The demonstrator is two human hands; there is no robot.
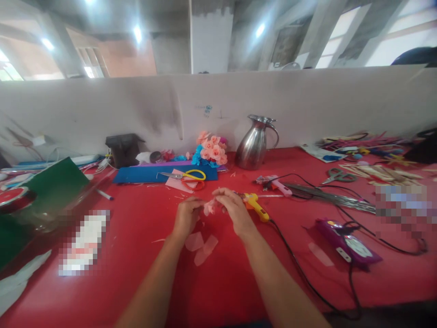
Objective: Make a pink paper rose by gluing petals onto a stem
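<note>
Both my hands meet over the middle of the red table. My left hand and my right hand are closed in a pinch on a small pink paper flower piece held between them. Several loose pink paper petals lie on the table just below my wrists. A yellow glue gun lies right beside my right hand, its black cable trailing toward me.
Yellow-handled scissors rest on blue sheets behind my hands. A pink paper flower bunch and a steel jug stand by the white partition. A pink glue gun, wire stems, a purple device, green scissors lie right; green card left.
</note>
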